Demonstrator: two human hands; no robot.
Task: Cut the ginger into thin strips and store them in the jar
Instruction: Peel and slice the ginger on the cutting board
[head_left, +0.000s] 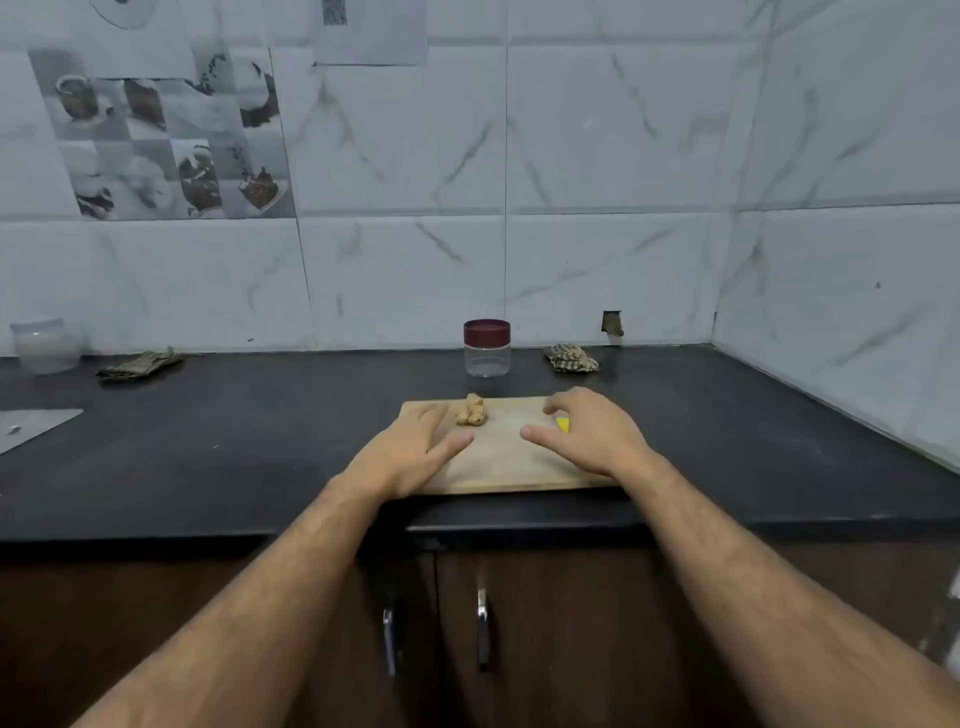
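Note:
A knobbly piece of ginger (471, 410) lies at the far edge of a wooden cutting board (493, 462) on the black counter. Behind the board stands a clear jar (487, 349) with a dark red lid on. My left hand (415, 451) lies flat on the board's left side, fingers apart, just left of the ginger. My right hand (587, 431) hovers over the board's right side with curled fingers above a small yellow object (562, 424), mostly hidden by the hand. I cannot tell if the fingers touch it.
A crumpled cloth (571, 358) lies right of the jar and another cloth (139, 365) at the back left. A lidded plastic container (44, 345) stands far left. A grey sheet (31, 426) lies at the counter's left edge. Cabinet doors with handles (483, 629) sit below.

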